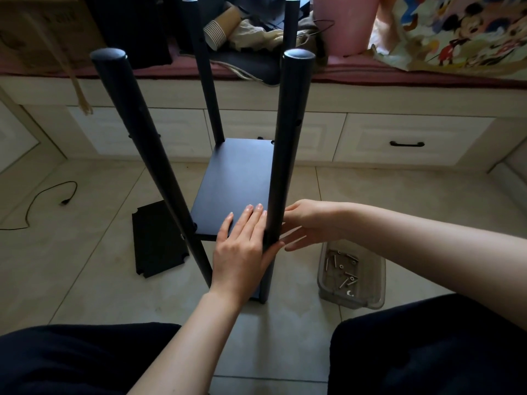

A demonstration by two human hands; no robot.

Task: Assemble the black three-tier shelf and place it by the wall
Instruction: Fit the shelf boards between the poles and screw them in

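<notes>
a half-built black shelf (239,183) stands on the tiled floor (399,201), four posts rising. the left hand (242,246) lies flat, fingers spread, on its panel; the right hand (308,223), fingers extended, touches the near right post (285,155). a spare panel (156,238) lies left; a clear bin (350,275) of screws sits right, drawers (410,141) behind.

1. Left hand (242,246) reaches forward from the near left, palm down, fingers straight and together, thumb spread rightward.
2. Right hand (309,223) comes from the right, fingers extended leftward, relaxed.
</notes>
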